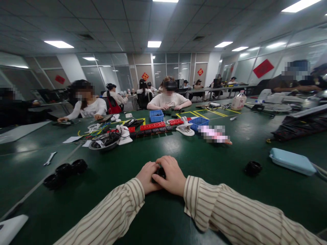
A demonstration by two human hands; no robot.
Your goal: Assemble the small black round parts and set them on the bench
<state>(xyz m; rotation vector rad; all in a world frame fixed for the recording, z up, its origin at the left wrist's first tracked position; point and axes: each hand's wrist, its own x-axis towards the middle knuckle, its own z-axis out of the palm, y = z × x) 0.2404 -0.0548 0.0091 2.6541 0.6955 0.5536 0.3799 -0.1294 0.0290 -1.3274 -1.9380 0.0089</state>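
Curling round a small black piece (161,173), the left hand (147,177) and the right hand (174,175) hold it between them, half closed, at the shiny green table (214,160). Three black rings (63,169) sit to the left, and a black lump (252,168) to the right. Farther off I see blue bins (156,119). People (169,99) sit under a grey ceiling (102,29) with bright lights (154,44).

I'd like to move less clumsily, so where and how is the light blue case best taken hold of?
Probably by the left end of the light blue case, the right hand coming from the left, spanning its long edges: it lies flat, longer than wide, with what looks like a cord at its right end.
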